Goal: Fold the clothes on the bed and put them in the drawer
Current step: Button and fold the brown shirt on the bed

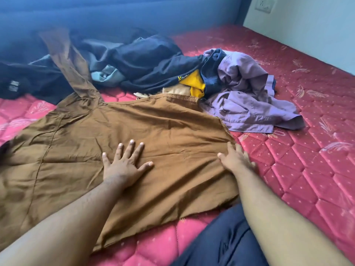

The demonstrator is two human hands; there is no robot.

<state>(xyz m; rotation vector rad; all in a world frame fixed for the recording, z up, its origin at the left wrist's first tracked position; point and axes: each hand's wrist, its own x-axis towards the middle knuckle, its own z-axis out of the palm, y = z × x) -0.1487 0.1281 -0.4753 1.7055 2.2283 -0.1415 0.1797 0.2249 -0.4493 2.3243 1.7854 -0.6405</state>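
Two hands in view, both bare-armed. Left hand (124,166) lies flat on the brown shirt (119,135), fingers spread wide, palm pressing the cloth near its middle. Right hand (237,160) rests at the shirt's right edge, fingers straight and loosely fanned, partly on cloth, partly on the mattress (307,150); nothing pinched. One brown shirt, spread mostly flat on the near half of the bed, collar edge away from the person, one sleeve (71,62) lifted up and blurred at upper left. Behind it, one heap of unfolded clothes: one dark navy garment (149,60) with yellow lettering, one yellow piece (196,83) tucked under it, one pale blue-grey piece (107,73), one beige scrap (178,91) just past the brown collar, one lilac shirt (247,95) crumpled at the right and touching the brown shirt's far right corner. One more black garment (25,81) at far left, separate from the heap's centre. Exact count inside the heap is hard to tell. Surface: red-pink quilted mattress with small dots and feather prints, no sheet. Dark blue cloth (226,240) at bottom right by the right forearm. Room: blue padded headboard (115,14) along the back, pale wall (307,31) at right with one socket plate (266,4) near the top corner.
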